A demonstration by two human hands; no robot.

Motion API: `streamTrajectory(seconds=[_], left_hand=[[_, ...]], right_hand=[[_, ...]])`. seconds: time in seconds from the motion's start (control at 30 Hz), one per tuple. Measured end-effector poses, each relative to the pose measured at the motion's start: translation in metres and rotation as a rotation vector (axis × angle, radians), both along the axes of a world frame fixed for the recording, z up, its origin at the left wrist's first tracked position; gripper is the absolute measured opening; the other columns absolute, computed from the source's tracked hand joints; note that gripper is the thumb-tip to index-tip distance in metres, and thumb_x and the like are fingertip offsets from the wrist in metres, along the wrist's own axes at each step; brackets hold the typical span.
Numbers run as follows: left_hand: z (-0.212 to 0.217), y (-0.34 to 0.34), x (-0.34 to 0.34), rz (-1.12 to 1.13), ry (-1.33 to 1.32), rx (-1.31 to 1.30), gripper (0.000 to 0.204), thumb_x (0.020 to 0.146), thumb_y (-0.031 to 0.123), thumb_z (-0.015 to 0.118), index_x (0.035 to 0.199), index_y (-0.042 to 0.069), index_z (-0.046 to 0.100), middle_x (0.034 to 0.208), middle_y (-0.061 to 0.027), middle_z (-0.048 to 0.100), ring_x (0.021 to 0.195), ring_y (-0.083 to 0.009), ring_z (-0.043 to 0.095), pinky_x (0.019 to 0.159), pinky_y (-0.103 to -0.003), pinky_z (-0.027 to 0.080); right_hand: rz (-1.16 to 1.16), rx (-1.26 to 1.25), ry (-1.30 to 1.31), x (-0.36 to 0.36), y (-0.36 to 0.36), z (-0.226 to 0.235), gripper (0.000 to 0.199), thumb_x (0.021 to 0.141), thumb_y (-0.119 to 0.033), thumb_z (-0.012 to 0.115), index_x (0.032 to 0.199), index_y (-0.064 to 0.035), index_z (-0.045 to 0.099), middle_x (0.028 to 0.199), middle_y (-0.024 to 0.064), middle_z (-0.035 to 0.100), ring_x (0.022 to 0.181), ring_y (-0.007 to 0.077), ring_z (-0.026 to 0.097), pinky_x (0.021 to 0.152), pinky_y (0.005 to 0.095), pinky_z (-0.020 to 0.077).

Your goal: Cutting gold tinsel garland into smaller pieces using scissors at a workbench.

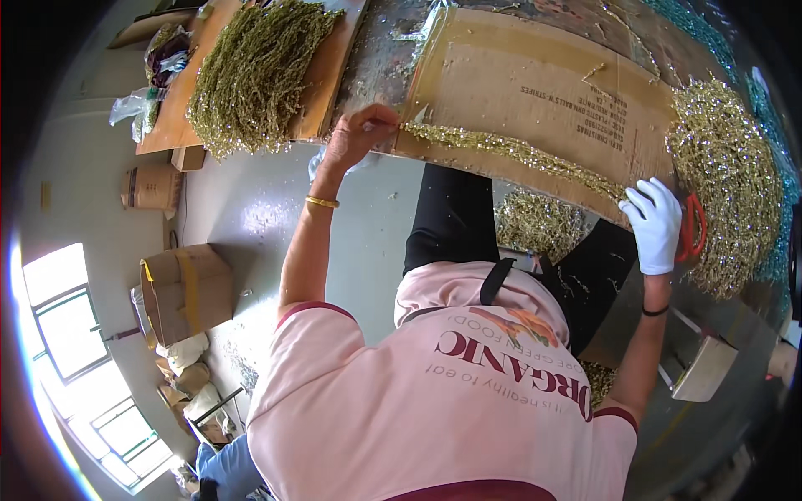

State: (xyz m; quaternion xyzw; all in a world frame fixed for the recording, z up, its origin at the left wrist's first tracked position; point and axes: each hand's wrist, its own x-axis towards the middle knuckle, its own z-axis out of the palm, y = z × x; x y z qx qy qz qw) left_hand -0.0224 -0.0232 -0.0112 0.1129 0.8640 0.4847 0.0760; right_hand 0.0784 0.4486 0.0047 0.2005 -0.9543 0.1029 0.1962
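A strand of gold tinsel garland [518,150] lies stretched along the near edge of a flat cardboard sheet [501,75]. At its left end is my bare left hand [366,134], thumb and fingers pinched together on the tip. My right hand [654,224], in a white glove, has its fingers closed on the strand's right end at the cardboard's corner. Just right of the glove, red-handled scissors [692,227] show their handles; their blades are hidden. Beside them a thick bundle of gold tinsel [723,184] hangs over the table edge.
Another gold tinsel bundle [255,75] drapes over an orange-brown board at the left. Teal tinsel [781,175] runs along the far right. More gold tinsel [541,224] is below the table, near my legs. Cardboard boxes [188,292] stand on the floor at the left.
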Motion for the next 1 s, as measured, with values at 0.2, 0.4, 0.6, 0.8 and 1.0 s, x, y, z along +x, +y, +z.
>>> streamTrajectory(seconds=[0.2, 0.4, 0.6, 0.8, 1.0], left_hand=[[0.002, 0.006, -0.004, -0.064, 0.047, -0.025, 0.014, 0.076, 0.000, 0.063, 0.089, 0.003, 0.063, 0.085, -0.0007, 0.061, 0.080, -0.0084, 0.056, 0.075, -0.023, 0.045], [0.052, 0.063, -0.003, -0.008, 0.667, -0.417, 0.021, 0.074, -0.006, 0.059, 0.091, 0.004, 0.065, 0.092, -0.0070, 0.060, 0.090, -0.0211, 0.058, 0.077, -0.032, 0.047], [0.046, 0.261, 0.041, -0.551, 0.589, 0.099, 0.019, 0.071, 0.006, 0.067, 0.089, 0.003, 0.062, 0.090, -0.0073, 0.060, 0.087, -0.0251, 0.057, 0.074, -0.034, 0.047], [0.000, 0.302, 0.049, -0.565, 0.631, -0.006, 0.016, 0.071, 0.004, 0.066, 0.087, 0.003, 0.064, 0.092, -0.0072, 0.062, 0.080, -0.0265, 0.057, 0.072, -0.033, 0.047], [-0.007, 0.301, 0.045, -0.544, 0.638, 0.013, 0.012, 0.071, 0.003, 0.065, 0.083, 0.003, 0.064, 0.087, -0.0065, 0.062, 0.076, -0.0252, 0.057, 0.070, -0.033, 0.046]], right_hand=[[-0.029, 0.019, -0.002, 0.004, 0.006, -0.001, 0.021, 0.067, -0.015, 0.070, 0.086, -0.0081, 0.067, 0.098, 0.0058, 0.059, 0.102, 0.0247, 0.054, 0.087, 0.0373, 0.0412], [-0.035, -0.024, 0.004, 0.003, 0.002, -0.005, 0.015, 0.069, -0.021, 0.064, 0.082, -0.0145, 0.067, 0.099, 0.0001, 0.060, 0.103, 0.0203, 0.053, 0.087, 0.0356, 0.0404], [-0.061, -0.106, 0.018, 0.002, 0.001, -0.011, 0.020, 0.066, -0.023, 0.068, 0.084, -0.0131, 0.066, 0.096, 0.0004, 0.060, 0.100, 0.0219, 0.054, 0.087, 0.0375, 0.0400], [-0.107, -0.131, -0.008, 0.009, 0.004, -0.015, 0.021, 0.069, -0.023, 0.068, 0.089, -0.0140, 0.066, 0.101, 0.0012, 0.058, 0.106, 0.0209, 0.050, 0.092, 0.0402, 0.0362], [-0.296, -0.243, 0.062, 0.028, 0.047, 0.020, 0.031, 0.069, -0.024, 0.070, 0.094, -0.0069, 0.063, 0.101, 0.0088, 0.060, 0.089, 0.0263, 0.059, 0.075, 0.0369, 0.0473]])
